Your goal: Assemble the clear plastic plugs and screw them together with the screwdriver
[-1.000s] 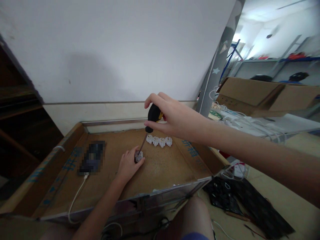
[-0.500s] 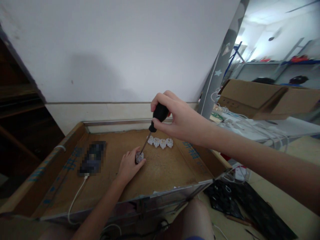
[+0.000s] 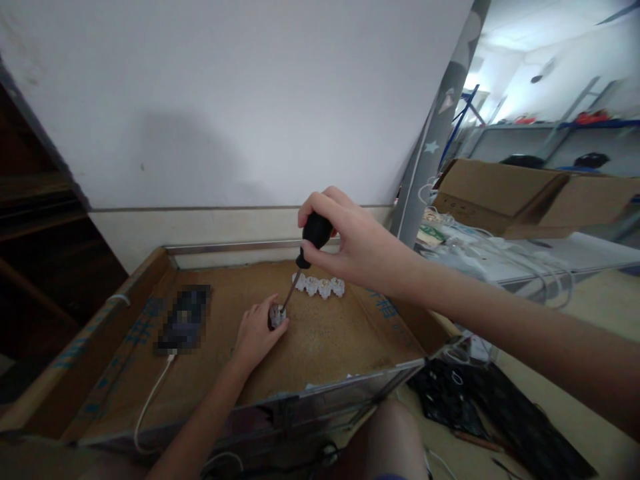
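My right hand (image 3: 335,230) is closed around the black handle of a screwdriver (image 3: 316,233). The shaft slants down to the left, and its tip meets a small clear plastic part (image 3: 279,316). Between thumb and fingers, my left hand (image 3: 257,330) grips that part against the cardboard surface; a dark side of it shows by the fingers. Behind it, several similar clear plastic parts (image 3: 319,287) stand in a row. What the screwdriver tip engages is too small to make out.
The cardboard-lined tray (image 3: 330,347) has raised wooden sides. A blurred-out dark device (image 3: 184,319) lies at its left with a white cable (image 3: 153,393). A wall stands behind. To the right are a cardboard box (image 3: 500,193), tangled cables and black bags (image 3: 450,393) on the floor.
The view has shifted slightly. The screwdriver handle and my right hand have dropped a little, with the tip still at the clear part. My left hand keeps its hold.
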`<state>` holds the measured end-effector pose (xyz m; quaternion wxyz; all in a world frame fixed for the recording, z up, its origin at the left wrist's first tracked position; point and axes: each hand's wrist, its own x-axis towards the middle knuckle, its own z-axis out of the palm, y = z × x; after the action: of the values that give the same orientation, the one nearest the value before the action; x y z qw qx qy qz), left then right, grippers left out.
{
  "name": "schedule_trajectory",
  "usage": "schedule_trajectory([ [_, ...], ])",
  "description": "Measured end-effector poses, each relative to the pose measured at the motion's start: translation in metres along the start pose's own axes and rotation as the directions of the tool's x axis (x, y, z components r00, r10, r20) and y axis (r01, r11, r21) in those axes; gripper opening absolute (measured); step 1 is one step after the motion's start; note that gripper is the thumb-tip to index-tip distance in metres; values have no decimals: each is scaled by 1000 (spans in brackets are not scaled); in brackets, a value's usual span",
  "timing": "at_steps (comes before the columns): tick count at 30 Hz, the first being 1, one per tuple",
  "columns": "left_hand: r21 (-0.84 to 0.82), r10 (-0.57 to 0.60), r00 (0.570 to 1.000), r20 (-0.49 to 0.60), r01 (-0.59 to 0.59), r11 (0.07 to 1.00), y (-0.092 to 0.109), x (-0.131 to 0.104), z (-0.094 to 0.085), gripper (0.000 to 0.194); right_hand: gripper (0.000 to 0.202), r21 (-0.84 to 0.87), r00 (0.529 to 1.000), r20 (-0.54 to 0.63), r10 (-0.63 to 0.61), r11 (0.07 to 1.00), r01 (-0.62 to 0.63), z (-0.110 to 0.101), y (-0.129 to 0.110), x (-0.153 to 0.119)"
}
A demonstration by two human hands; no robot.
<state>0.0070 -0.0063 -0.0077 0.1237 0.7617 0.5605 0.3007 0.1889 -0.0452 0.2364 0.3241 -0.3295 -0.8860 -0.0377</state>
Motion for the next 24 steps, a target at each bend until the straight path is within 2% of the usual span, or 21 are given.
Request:
schedule_trajectory([
  [4,-8,-8,1000,16,8,1000,1,1,-1,51,19,-22,1000,-14,-8,1000,8,-2,-3,0],
  [10,-5,-22,1000,13,22,1000,1,2,0,51,19,-41,995,-94,-15,999,11,-7,-7,6],
  [17,-18,-35,998,42,36,999,5,1,-5,50,19,-15,999,-39,4,1000,-5,9,1,3],
  [24,2,-19,1000,16,19,1000,1,1,-1,50,19,-34,999,-50,-9,999,7,11,4,2],
])
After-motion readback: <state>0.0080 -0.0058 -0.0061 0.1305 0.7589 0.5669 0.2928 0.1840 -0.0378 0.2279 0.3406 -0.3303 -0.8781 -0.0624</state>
